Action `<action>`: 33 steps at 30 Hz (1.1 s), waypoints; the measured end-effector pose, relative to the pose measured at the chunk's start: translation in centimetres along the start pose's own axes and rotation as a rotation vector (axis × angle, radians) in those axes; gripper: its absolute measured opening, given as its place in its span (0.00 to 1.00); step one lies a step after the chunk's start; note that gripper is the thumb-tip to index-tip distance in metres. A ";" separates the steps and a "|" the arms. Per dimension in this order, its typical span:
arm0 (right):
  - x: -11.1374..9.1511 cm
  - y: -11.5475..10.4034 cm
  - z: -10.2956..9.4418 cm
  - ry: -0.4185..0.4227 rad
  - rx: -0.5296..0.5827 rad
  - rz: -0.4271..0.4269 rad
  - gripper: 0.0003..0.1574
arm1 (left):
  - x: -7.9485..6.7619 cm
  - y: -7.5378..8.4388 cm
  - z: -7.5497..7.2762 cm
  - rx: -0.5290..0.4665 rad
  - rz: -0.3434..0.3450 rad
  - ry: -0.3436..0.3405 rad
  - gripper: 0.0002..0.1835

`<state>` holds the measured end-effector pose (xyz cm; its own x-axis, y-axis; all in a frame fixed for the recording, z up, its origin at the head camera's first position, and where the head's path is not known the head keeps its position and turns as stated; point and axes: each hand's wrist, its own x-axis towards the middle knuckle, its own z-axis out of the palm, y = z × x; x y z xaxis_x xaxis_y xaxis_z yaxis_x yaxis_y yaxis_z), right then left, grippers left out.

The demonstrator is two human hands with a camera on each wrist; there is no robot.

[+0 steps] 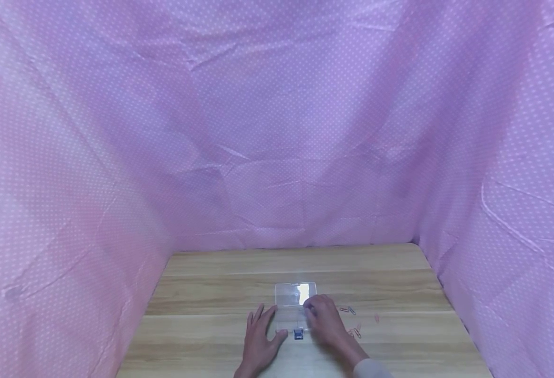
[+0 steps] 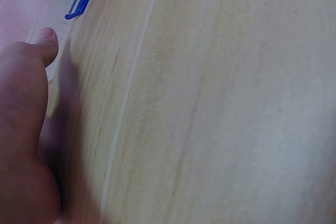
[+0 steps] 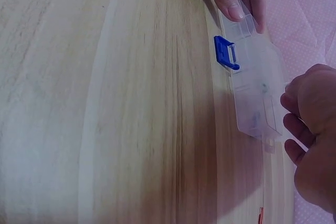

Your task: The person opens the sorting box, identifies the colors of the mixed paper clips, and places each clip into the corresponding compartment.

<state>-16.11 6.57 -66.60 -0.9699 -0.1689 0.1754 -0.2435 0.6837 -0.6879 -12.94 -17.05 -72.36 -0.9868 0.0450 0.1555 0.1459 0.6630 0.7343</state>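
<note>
A clear plastic box [image 1: 286, 317] with its lid [image 1: 286, 294] folded back lies on the wooden table; a blue latch [image 2: 80, 4] hangs on its near side. My left hand [image 1: 260, 338] holds the box's left end, thumb on the front wall and fingers toward the back. Over the right part of the box is my right hand [image 1: 326, 320], fingers curled and fingertips close together; I cannot tell whether something is between them. Small dark shapes [image 3: 256, 119] show through the box's right-hand wall in the right wrist view.
Several paper clips [image 1: 357, 333] lie loose on the table to the right of the box, one red clip [image 3: 261, 215] near the right wrist. Pink dotted cloth [image 1: 277, 199] walls in the wooden table [image 1: 201, 294] at the back and sides.
</note>
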 end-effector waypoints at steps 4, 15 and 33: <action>0.0 0.1 0.1 0.004 0.006 -0.011 0.07 | 0.1 -0.1 0.0 0.002 0.000 0.001 0.40; 0.0 0.1 0.3 0.023 -0.001 -0.063 0.19 | 0.1 -0.1 0.0 0.013 -0.016 -0.015 0.39; -0.6 -0.2 -0.5 -0.045 0.031 -0.052 0.41 | 0.1 -0.2 0.2 0.020 0.005 0.017 0.39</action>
<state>-15.49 6.90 -66.20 -0.9550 -0.2360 0.1799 -0.2928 0.6509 -0.7004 -13.04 -17.03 -72.65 -0.9847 0.0356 0.1704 0.1491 0.6775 0.7203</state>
